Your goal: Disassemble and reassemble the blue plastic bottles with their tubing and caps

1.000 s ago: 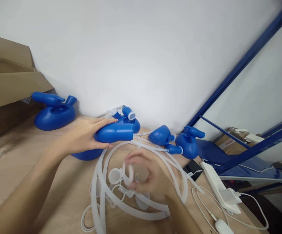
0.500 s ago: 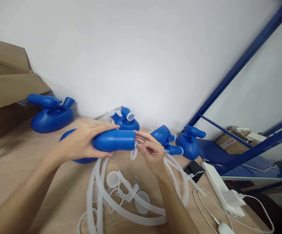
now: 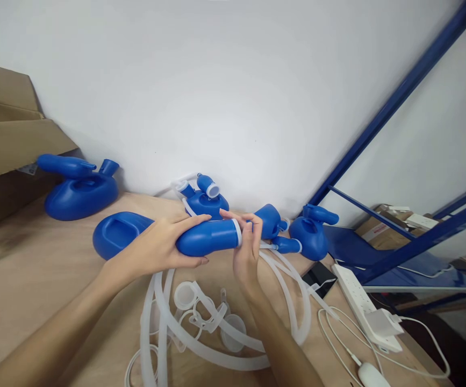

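Observation:
My left hand (image 3: 158, 242) is wrapped round the back part of a blue bottle-shaped piece (image 3: 208, 237), which lies level above the table. A white ring (image 3: 238, 233) sits round its open right end. My right hand (image 3: 248, 242) presses against that ring with bent fingers. Behind my left hand rests a blue container (image 3: 115, 234) with a hollow in its top. Clear tubes (image 3: 212, 357) curl over the table below my hands, around loose translucent caps (image 3: 185, 295).
More blue containers stand along the wall, at the left (image 3: 81, 196), the middle (image 3: 210, 207) and the right (image 3: 308, 239). A cardboard box (image 3: 11, 145) is at far left. A white power strip (image 3: 364, 306) with cables and a blue metal shelf (image 3: 381, 269) are at right.
The blue piece has shifted right, and a white ring now shows round its open end. My right hand has turned its fingers upward against it. The camera view has shifted slightly.

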Demonstrator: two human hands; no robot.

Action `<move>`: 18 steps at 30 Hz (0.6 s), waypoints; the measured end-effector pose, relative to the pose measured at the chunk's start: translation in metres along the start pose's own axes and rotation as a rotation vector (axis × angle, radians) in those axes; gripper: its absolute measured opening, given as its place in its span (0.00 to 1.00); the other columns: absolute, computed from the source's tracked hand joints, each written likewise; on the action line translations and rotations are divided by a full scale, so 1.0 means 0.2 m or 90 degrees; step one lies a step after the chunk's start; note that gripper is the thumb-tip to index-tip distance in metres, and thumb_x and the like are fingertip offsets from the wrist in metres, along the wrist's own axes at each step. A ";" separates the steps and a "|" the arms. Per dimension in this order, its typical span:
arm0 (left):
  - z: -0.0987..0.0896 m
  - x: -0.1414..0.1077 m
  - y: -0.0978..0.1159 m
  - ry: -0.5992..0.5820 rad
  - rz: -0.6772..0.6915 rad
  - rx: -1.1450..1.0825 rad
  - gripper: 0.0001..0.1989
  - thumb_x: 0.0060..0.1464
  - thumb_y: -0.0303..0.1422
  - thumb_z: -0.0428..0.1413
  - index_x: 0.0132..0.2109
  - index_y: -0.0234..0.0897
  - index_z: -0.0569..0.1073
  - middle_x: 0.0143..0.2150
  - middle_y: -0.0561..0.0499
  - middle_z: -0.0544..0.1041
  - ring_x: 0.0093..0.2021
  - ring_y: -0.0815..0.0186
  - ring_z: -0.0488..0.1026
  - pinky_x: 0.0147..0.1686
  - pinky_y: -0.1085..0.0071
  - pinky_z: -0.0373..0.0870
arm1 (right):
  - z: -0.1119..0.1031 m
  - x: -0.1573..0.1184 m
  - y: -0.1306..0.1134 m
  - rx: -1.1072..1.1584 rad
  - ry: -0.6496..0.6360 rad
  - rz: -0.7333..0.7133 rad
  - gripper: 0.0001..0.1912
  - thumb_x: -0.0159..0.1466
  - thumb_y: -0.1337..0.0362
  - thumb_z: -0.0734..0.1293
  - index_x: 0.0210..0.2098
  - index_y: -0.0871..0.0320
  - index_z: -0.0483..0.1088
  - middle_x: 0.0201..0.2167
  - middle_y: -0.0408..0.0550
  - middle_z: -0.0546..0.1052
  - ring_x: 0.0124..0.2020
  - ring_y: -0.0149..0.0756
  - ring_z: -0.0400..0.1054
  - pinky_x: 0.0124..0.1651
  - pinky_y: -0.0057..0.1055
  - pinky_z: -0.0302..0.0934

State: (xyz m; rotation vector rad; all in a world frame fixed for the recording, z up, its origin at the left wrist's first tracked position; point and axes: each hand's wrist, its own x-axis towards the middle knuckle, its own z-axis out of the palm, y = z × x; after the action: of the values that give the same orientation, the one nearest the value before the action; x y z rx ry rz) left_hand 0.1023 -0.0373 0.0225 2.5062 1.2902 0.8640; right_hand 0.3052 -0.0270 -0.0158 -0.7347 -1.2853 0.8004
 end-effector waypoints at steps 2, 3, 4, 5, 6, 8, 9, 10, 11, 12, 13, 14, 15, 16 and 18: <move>0.01 -0.01 0.01 0.022 0.009 0.004 0.39 0.55 0.50 0.65 0.70 0.43 0.69 0.58 0.40 0.80 0.52 0.49 0.80 0.50 0.55 0.78 | -0.01 -0.01 0.00 -0.029 -0.066 -0.009 0.29 0.76 0.40 0.48 0.61 0.50 0.65 0.63 0.52 0.76 0.65 0.43 0.70 0.69 0.48 0.61; 0.01 -0.01 0.01 0.032 0.016 0.009 0.38 0.55 0.49 0.65 0.70 0.43 0.69 0.58 0.40 0.80 0.51 0.49 0.81 0.49 0.56 0.78 | -0.01 -0.02 0.01 -0.039 -0.093 -0.017 0.33 0.76 0.38 0.46 0.62 0.50 0.66 0.66 0.52 0.73 0.66 0.44 0.68 0.71 0.49 0.59; 0.02 -0.01 0.01 0.041 0.026 0.016 0.38 0.56 0.48 0.64 0.70 0.42 0.70 0.58 0.40 0.80 0.50 0.50 0.81 0.47 0.57 0.78 | -0.01 -0.03 0.01 -0.042 -0.113 -0.026 0.36 0.75 0.37 0.44 0.63 0.49 0.67 0.67 0.51 0.71 0.68 0.45 0.66 0.72 0.49 0.58; 0.01 -0.02 0.01 0.046 0.040 0.025 0.37 0.56 0.47 0.64 0.70 0.42 0.70 0.57 0.40 0.80 0.49 0.50 0.82 0.46 0.58 0.78 | -0.01 -0.04 0.01 -0.036 -0.124 -0.037 0.37 0.75 0.36 0.44 0.64 0.49 0.67 0.68 0.51 0.70 0.68 0.46 0.65 0.73 0.50 0.57; 0.01 -0.03 0.01 0.049 0.056 0.035 0.36 0.57 0.46 0.64 0.70 0.42 0.70 0.57 0.40 0.80 0.48 0.50 0.82 0.46 0.59 0.78 | -0.01 -0.05 0.01 -0.025 -0.132 -0.047 0.37 0.74 0.36 0.45 0.65 0.49 0.67 0.68 0.51 0.69 0.69 0.47 0.64 0.73 0.50 0.56; 0.00 -0.04 0.01 0.058 0.094 0.060 0.35 0.58 0.44 0.63 0.70 0.42 0.70 0.57 0.41 0.81 0.48 0.51 0.82 0.45 0.60 0.78 | -0.01 -0.06 0.00 -0.006 -0.140 -0.066 0.35 0.74 0.36 0.48 0.66 0.48 0.66 0.68 0.51 0.69 0.68 0.48 0.64 0.73 0.50 0.57; 0.00 -0.04 0.01 0.065 0.109 0.077 0.34 0.58 0.43 0.63 0.69 0.43 0.70 0.57 0.41 0.81 0.48 0.51 0.82 0.45 0.61 0.78 | -0.01 -0.07 -0.01 -0.006 -0.148 -0.066 0.34 0.74 0.36 0.49 0.66 0.48 0.65 0.67 0.50 0.69 0.68 0.48 0.65 0.72 0.50 0.58; 0.00 -0.05 0.02 0.072 0.119 0.101 0.34 0.58 0.42 0.63 0.70 0.43 0.69 0.57 0.42 0.81 0.48 0.51 0.82 0.44 0.61 0.78 | -0.01 -0.07 -0.01 -0.013 -0.156 -0.059 0.33 0.75 0.37 0.50 0.66 0.47 0.65 0.67 0.51 0.69 0.67 0.48 0.66 0.72 0.50 0.59; 0.00 -0.05 0.02 0.076 0.121 0.131 0.33 0.58 0.42 0.62 0.70 0.43 0.69 0.57 0.42 0.81 0.48 0.51 0.82 0.43 0.61 0.78 | -0.01 -0.07 -0.01 -0.025 -0.162 -0.047 0.32 0.75 0.38 0.50 0.66 0.47 0.65 0.67 0.51 0.70 0.67 0.47 0.66 0.71 0.49 0.60; 0.00 -0.05 0.02 0.072 0.117 0.166 0.33 0.58 0.41 0.62 0.70 0.44 0.69 0.57 0.41 0.80 0.48 0.50 0.82 0.42 0.61 0.78 | -0.01 -0.07 -0.02 -0.037 -0.166 -0.029 0.30 0.75 0.39 0.51 0.66 0.48 0.64 0.66 0.51 0.70 0.67 0.47 0.66 0.71 0.49 0.60; 0.00 -0.05 0.02 0.059 0.109 0.202 0.33 0.58 0.41 0.62 0.70 0.43 0.69 0.57 0.41 0.80 0.47 0.49 0.82 0.40 0.62 0.77 | -0.01 -0.06 -0.02 -0.045 -0.172 -0.008 0.28 0.76 0.41 0.52 0.65 0.48 0.64 0.67 0.51 0.70 0.68 0.46 0.66 0.72 0.49 0.60; -0.01 -0.05 0.01 0.041 0.101 0.234 0.34 0.58 0.40 0.62 0.70 0.43 0.69 0.57 0.40 0.80 0.47 0.48 0.82 0.38 0.62 0.77 | -0.01 -0.06 -0.02 -0.050 -0.183 0.015 0.27 0.76 0.42 0.55 0.66 0.48 0.63 0.67 0.51 0.69 0.69 0.45 0.65 0.73 0.48 0.58; -0.01 -0.04 0.00 0.021 0.097 0.253 0.34 0.58 0.40 0.62 0.70 0.43 0.69 0.57 0.40 0.80 0.47 0.48 0.82 0.38 0.62 0.77 | -0.01 -0.06 -0.02 -0.051 -0.200 0.039 0.26 0.76 0.44 0.57 0.67 0.47 0.62 0.69 0.50 0.68 0.70 0.44 0.63 0.74 0.48 0.57; -0.03 -0.04 -0.01 0.007 0.096 0.259 0.34 0.58 0.40 0.62 0.70 0.44 0.70 0.57 0.40 0.80 0.47 0.48 0.81 0.38 0.62 0.76 | -0.02 -0.05 -0.02 -0.053 -0.225 0.062 0.27 0.75 0.45 0.60 0.69 0.46 0.60 0.71 0.50 0.66 0.72 0.44 0.60 0.75 0.48 0.55; -0.08 -0.03 -0.05 0.012 0.081 0.230 0.33 0.58 0.44 0.62 0.69 0.46 0.70 0.59 0.41 0.78 0.50 0.48 0.80 0.43 0.61 0.77 | -0.02 -0.05 -0.02 -0.077 -0.284 0.098 0.35 0.74 0.46 0.64 0.75 0.43 0.49 0.76 0.49 0.57 0.77 0.43 0.53 0.77 0.51 0.51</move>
State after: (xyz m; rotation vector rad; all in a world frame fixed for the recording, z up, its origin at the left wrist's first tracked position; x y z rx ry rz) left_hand 0.0835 -0.0371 0.0281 2.8903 1.4141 0.7359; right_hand 0.3081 -0.0378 -0.0180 -0.7854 -1.7025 1.0578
